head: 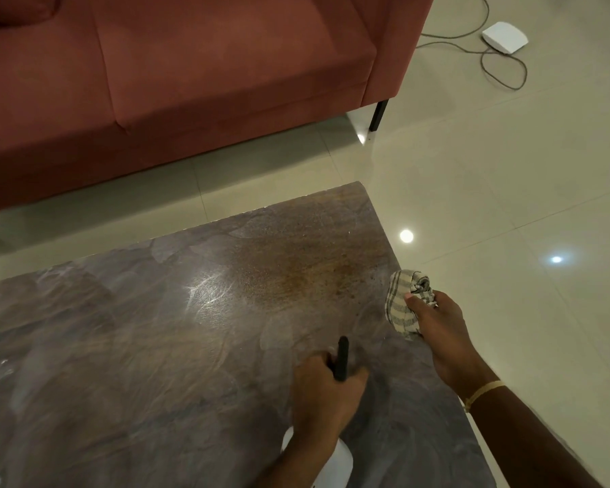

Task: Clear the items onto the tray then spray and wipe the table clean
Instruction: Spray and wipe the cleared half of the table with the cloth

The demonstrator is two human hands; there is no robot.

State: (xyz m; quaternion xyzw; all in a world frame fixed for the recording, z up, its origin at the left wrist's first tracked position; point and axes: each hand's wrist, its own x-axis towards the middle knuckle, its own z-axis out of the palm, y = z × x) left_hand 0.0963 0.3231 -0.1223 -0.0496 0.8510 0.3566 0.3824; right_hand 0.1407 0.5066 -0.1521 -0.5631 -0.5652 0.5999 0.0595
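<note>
Spraying step, by my read: the visible part of the table (191, 364) carries no items and there is no tray in view, so clearing looks done, though the rest of the top is out of frame.

- Left hand (326, 392) is wrapped round the neck of a spray bottle (335, 459). White body sits under the wrist at the bottom edge; black nozzle (341, 359) sticks up past the knuckles, aimed away from the person toward the far end of the top. Can't tell if the trigger is being squeezed; slight blur there.
- Right hand (434, 324) clutches a bunched striped cloth (404, 304), held at the table's right edge, about over the rim. Can't tell if the cloth touches the surface.
- Hands are near each other, bottle hand over the top, cloth hand just beside it to the right.
- Brownish speckled patch (296, 269) lies ahead of both hands toward the far right corner, possibly fine spray droplets or the stone's own colour, not resolvable. Smear marks show near the glare spot to its left.

Next move, as I judge it: finish misting that far corner, then bring the cloth in from the right edge and sweep across the patch with flat pressure. Cloth is balled up, so opening it out would cover more. Bottle needs parking somewhere off the wet area, or stays in the left hand clear of the wipe path.
</note>
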